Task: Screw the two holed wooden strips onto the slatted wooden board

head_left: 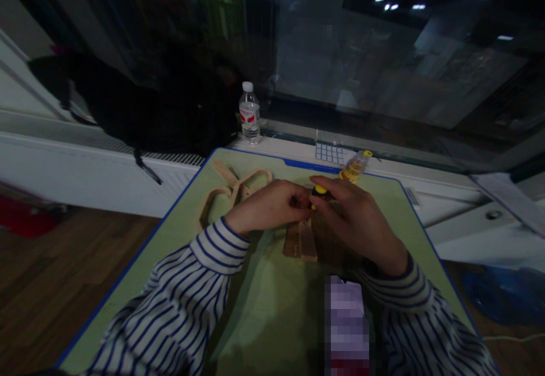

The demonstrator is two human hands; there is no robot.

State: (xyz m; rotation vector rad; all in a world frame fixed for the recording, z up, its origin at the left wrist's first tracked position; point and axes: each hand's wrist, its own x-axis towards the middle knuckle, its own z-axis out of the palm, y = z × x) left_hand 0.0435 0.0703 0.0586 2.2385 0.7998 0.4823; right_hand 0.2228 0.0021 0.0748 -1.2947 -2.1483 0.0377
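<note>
The right hand [355, 211] grasps the yellow-and-black tool [319, 191] above the wooden piece [307, 242] on the table [259, 308]. The left hand [276, 203] is pinched beside it; its contact is unclear.

Smooth, matt wooden pieces [309, 242]; clear plastic bottle [250, 116].

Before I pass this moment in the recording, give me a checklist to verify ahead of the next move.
1. Right hand on the black-and-yellow tool: ok, fingers around it.
2. Left hand close to the tool: ok.
3. Tool's working end seated: cannot tell, fingers hide it.
4. Light wooden strip over the darker wooden piece: ok.
5. Clear water bottle upright and capped: ok.
6. Yellow-capped bottle upright: not ok, it slants.
</note>
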